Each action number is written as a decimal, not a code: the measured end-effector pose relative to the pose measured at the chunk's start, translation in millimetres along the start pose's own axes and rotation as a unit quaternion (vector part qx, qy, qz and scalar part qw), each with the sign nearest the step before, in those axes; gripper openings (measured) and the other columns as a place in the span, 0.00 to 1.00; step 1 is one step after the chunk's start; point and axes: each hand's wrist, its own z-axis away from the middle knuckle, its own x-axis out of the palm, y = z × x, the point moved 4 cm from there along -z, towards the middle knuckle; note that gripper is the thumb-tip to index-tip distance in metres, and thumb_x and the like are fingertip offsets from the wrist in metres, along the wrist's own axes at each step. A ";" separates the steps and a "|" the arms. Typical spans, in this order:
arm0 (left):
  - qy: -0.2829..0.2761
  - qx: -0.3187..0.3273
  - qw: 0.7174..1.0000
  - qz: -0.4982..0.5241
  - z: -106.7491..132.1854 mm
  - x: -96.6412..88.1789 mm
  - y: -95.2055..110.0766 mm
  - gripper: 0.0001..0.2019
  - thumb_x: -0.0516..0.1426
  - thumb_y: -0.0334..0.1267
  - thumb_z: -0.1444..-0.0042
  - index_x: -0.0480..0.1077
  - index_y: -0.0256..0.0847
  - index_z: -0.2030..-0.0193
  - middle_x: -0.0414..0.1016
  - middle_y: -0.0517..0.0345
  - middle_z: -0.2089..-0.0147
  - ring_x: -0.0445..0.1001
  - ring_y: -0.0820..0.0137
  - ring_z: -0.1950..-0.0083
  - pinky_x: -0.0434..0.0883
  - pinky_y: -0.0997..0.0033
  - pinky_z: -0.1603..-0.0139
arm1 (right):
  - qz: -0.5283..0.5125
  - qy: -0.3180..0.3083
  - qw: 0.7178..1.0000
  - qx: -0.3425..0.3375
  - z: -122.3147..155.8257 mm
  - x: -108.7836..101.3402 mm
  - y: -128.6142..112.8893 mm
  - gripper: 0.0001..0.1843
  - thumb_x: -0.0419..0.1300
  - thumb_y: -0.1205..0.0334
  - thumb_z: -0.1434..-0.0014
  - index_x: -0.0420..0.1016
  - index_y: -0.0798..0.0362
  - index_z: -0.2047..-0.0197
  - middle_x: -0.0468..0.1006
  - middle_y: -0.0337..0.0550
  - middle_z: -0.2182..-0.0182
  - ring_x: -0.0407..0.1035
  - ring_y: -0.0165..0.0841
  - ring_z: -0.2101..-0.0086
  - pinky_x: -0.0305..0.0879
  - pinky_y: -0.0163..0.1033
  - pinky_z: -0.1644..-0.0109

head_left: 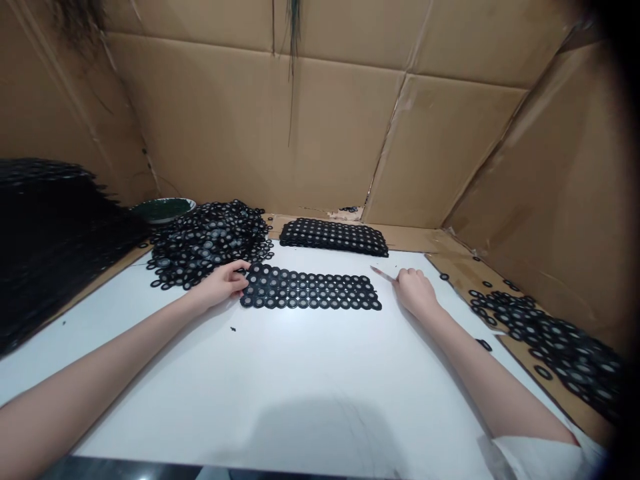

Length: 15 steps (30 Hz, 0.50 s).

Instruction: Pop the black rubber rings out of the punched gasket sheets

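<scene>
A strip of joined black rings with pale centres point(315, 291) lies on the white tabletop. My left hand point(223, 287) pinches its left end between thumb and fingers, and that end looks slightly raised. To the right of the strip, my right hand point(416, 292) is closed round a slim pointed tool point(383, 274). The tool's tip points left, towards the strip and apart from it. Whether it is a blade or tweezers I cannot tell. Behind the strip, a stack of similar strips point(334, 237) sits by the cardboard wall.
Left of centre rises a heap of loose black rings point(210, 240), with a bowl of dark green stuff point(164, 209) behind it. A tall dark stack point(50, 247) stands at far left. More rings point(560, 340) lie on cardboard at right. Cardboard walls point(330, 133) enclose the table.
</scene>
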 end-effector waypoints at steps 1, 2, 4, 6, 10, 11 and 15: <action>0.006 0.004 1.000 -0.003 0.2 0.5 0.7 0.14 0.55 0.39 0.56 0.63 0.42 0.60 0.65 0.65 0.78 0.63 0.75 0.78 0.59 0.76 0.77 | -0.001 -0.001 1.000 -0.001 0.4 -0.6 -1.0 0.12 0.47 0.67 0.45 0.69 0.63 0.64 0.71 0.63 0.63 0.63 0.47 0.59 0.55 0.45 0.59; 0.012 0.007 1.000 -0.004 0.3 0.9 1.7 0.13 0.55 0.39 0.56 0.63 0.42 0.61 0.66 0.63 0.76 0.63 0.76 0.78 0.59 0.77 0.77 | -0.004 -0.002 1.000 0.000 1.2 -1.3 -2.1 0.12 0.46 0.67 0.45 0.68 0.64 0.64 0.72 0.63 0.65 0.65 0.46 0.61 0.55 0.45 0.60; 0.023 0.009 1.000 -0.004 0.6 1.7 3.8 0.12 0.55 0.39 0.57 0.64 0.42 0.63 0.67 0.62 0.73 0.63 0.76 0.78 0.59 0.77 0.78 | -0.015 -0.005 1.000 0.002 4.0 -2.8 -5.9 0.13 0.45 0.68 0.45 0.66 0.63 0.60 0.73 0.59 0.67 0.67 0.43 0.66 0.56 0.43 0.62; 0.033 0.007 0.999 -0.001 0.7 2.2 5.3 0.11 0.54 0.41 0.56 0.64 0.41 0.65 0.67 0.62 0.75 0.64 0.75 0.78 0.59 0.77 0.79 | -0.068 0.019 0.997 -0.018 8.0 -6.4 -14.8 0.17 0.42 0.70 0.45 0.60 0.60 0.53 0.74 0.54 0.68 0.68 0.39 0.70 0.58 0.40 0.65; 0.055 0.004 0.998 -0.021 0.1 3.5 5.2 0.12 0.53 0.47 0.54 0.64 0.41 0.68 0.61 0.66 0.82 0.61 0.75 0.81 0.57 0.77 0.82 | -0.289 0.096 0.945 -0.122 18.4 -14.5 -45.1 0.17 0.40 0.70 0.45 0.62 0.53 0.55 0.72 0.47 0.62 0.69 0.32 0.70 0.61 0.35 0.64; 0.063 0.009 0.998 -0.029 -0.4 3.9 4.8 0.12 0.53 0.48 0.54 0.63 0.41 0.69 0.60 0.66 0.83 0.60 0.75 0.82 0.56 0.77 0.82 | -0.331 0.093 0.928 -0.141 20.3 -14.3 -52.8 0.15 0.41 0.67 0.44 0.65 0.53 0.58 0.72 0.47 0.62 0.70 0.32 0.69 0.61 0.35 0.63; 0.088 0.023 0.995 -0.045 -3.0 5.7 3.1 0.12 0.52 0.48 0.53 0.61 0.41 0.73 0.62 0.66 0.82 0.59 0.77 0.83 0.57 0.77 0.81 | -0.362 0.025 0.913 -0.185 24.4 -10.5 -75.2 0.15 0.48 0.58 0.45 0.67 0.52 0.57 0.75 0.44 0.65 0.70 0.34 0.65 0.61 0.36 0.62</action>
